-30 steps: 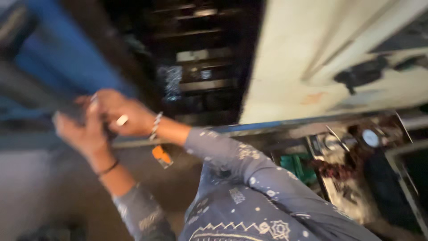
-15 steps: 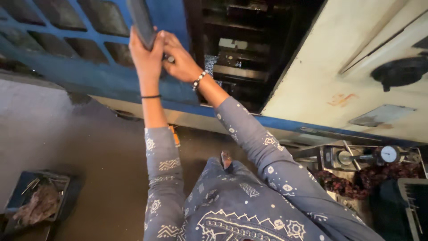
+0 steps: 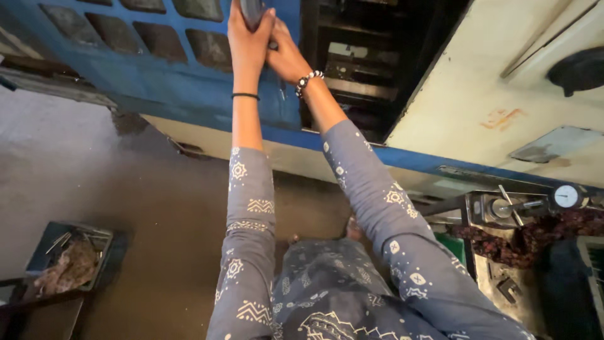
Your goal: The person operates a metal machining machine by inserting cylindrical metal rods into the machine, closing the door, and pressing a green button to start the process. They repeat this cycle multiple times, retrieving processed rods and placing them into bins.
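Grey floor: bare concrete fills the left, and on it we see a dark tray (image 3: 44,249) holding crumpled rags and some thin metal pieces.
Blue door: a blue metal panel (image 3: 163,75) with square recesses stands ahead of us, beside a dark opening with shelves (image 3: 362,63).
Left hand (image 3: 246,31): closed around a dark handle (image 3: 253,9) at the top edge.
Handle axis: its long axis runs up and away from us; its end is cut off by the frame.
Right hand (image 3: 286,53): pressed against the left hand and the handle; we cannot tell whether its fingers are closed on it.
Right side: a cream wall (image 3: 478,94), then a round white gauge (image 3: 566,196) on a cluttered bench.
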`<state>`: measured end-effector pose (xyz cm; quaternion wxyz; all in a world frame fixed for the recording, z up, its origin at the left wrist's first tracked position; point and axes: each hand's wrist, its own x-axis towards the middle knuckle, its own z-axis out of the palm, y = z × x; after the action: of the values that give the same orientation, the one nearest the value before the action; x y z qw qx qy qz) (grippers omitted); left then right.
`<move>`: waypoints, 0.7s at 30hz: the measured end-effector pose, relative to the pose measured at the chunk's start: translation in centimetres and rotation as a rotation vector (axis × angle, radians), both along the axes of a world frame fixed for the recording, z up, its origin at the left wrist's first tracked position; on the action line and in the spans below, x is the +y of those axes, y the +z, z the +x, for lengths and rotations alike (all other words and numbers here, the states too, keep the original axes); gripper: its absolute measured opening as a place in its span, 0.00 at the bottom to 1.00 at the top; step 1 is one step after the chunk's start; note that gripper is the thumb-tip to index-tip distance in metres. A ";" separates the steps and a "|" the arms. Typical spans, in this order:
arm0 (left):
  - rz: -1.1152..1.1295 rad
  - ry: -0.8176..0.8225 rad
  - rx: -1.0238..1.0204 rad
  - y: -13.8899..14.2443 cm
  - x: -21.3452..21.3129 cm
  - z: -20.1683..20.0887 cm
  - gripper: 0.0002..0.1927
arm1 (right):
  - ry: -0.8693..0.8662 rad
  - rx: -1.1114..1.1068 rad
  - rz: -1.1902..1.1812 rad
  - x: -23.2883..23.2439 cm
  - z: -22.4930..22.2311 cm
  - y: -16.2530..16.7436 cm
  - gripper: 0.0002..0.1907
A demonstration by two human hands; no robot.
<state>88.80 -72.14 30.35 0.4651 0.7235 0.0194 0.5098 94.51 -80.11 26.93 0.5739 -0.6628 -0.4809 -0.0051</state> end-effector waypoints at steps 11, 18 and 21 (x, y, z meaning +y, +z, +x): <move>-0.064 -0.055 0.014 1.7 -1.9 0.1 0.17 | 0.022 -0.147 -0.057 -1.6 0.0 2.3 0.34; -0.084 -0.097 -0.012 1.8 -5.6 1.2 0.14 | 0.057 -0.181 -0.016 -5.4 0.9 2.3 0.35; 0.039 0.091 0.014 1.2 -8.0 2.4 0.19 | 0.028 -0.256 0.046 -8.0 2.0 1.6 0.36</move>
<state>91.24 -80.16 31.55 0.4271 0.7342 0.0456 0.5258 96.50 -88.09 28.57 0.5231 -0.6366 -0.5590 -0.0926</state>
